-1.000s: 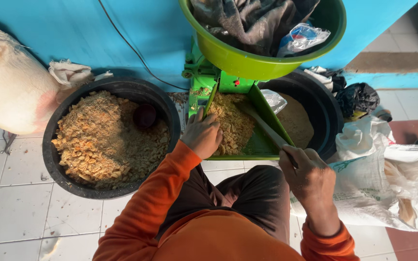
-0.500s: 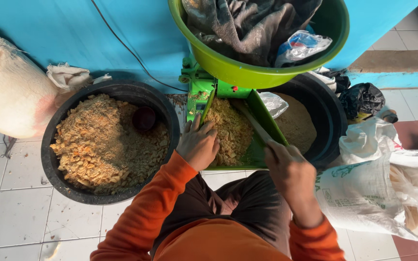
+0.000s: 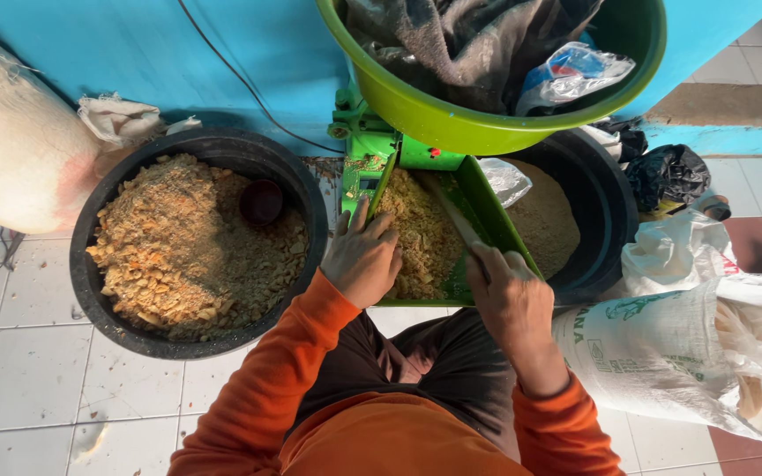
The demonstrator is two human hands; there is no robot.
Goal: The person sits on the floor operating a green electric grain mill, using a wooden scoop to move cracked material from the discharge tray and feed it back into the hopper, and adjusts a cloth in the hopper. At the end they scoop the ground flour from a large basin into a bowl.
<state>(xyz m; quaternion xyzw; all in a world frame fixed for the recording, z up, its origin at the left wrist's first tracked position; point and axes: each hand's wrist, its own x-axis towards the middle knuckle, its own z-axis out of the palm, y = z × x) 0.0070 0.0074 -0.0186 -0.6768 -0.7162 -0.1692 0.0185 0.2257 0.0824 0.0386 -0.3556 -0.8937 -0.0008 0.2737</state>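
Note:
A green machine (image 3: 365, 150) against the blue wall has a sloped green feed tray (image 3: 500, 231) holding coarse yellow-brown crumbled material (image 3: 416, 234). My left hand (image 3: 362, 256) rests flat on that material at the tray's left rim, fingers spread. My right hand (image 3: 509, 295) is closed around a wooden stick (image 3: 453, 219) that points up the tray toward the machine's inlet. Orange sleeves cover both my arms.
A black tub (image 3: 191, 242) of the same crumbled material, with a small dark cup (image 3: 261, 202) in it, stands left. Another black tub (image 3: 588, 220) of finer meal sits right. A green basin (image 3: 487, 75) of cloth overhangs the machine. Sacks (image 3: 11, 159) (image 3: 681, 339) flank both sides.
My right hand has moved up from beside the tray onto the stick inside it. My left hand slid slightly down and left on the material. The view shifted a little.

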